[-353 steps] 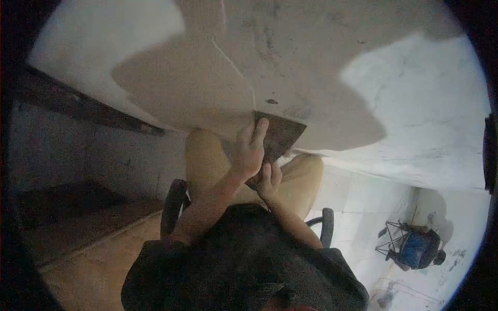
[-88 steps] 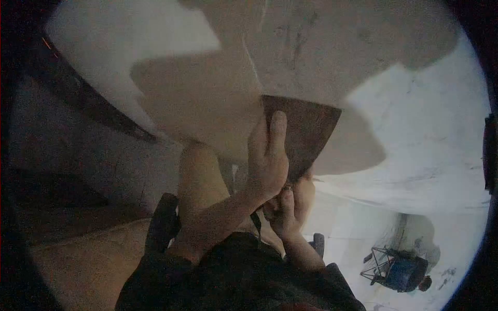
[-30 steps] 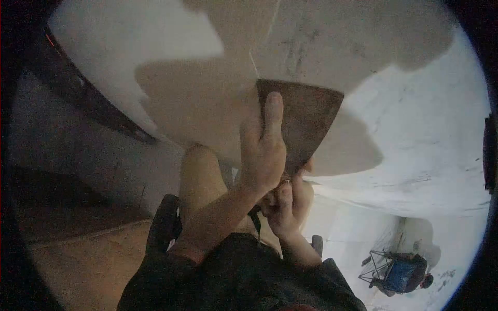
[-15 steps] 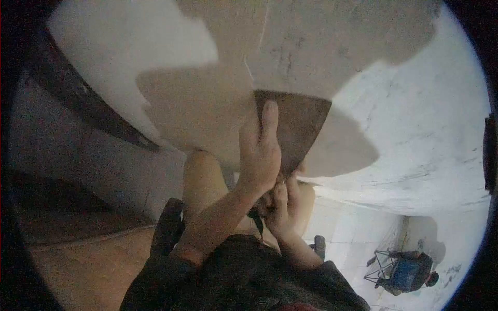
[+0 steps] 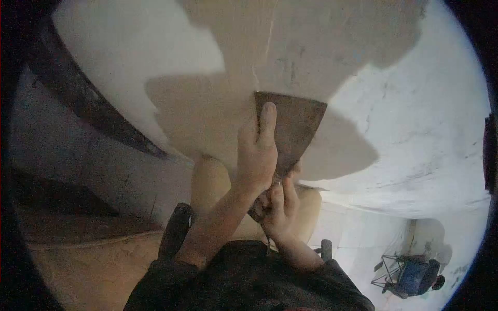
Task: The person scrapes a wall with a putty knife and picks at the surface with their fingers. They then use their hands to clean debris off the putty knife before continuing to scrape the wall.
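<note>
A broad dark blade, like a putty knife (image 5: pixel 298 127), stands with its wide edge against the pale wall (image 5: pixel 404 129). My left hand (image 5: pixel 259 150) grips the blade's left side, with the thumb laid flat along its face and the fingers hidden behind. Lower down, my right hand (image 5: pixel 282 212) is closed around the narrow end, where the handle is mostly covered by the fingers. A thin light line (image 5: pixel 270 36) runs up the wall from the blade's upper left corner.
A large shadow (image 5: pixel 192 103) lies across the wall around the blade. My knees (image 5: pixel 210 179) are close below it, between dark armrests (image 5: pixel 176 228). A folding frame with blue fabric (image 5: pixel 410 277) is at lower right; a brown padded surface (image 5: pixel 93 269) is at lower left.
The view has shifted slightly, moving the wall and surroundings a little to the right. The blade has slid slightly left along the wall, both hands keeping their hold.
</note>
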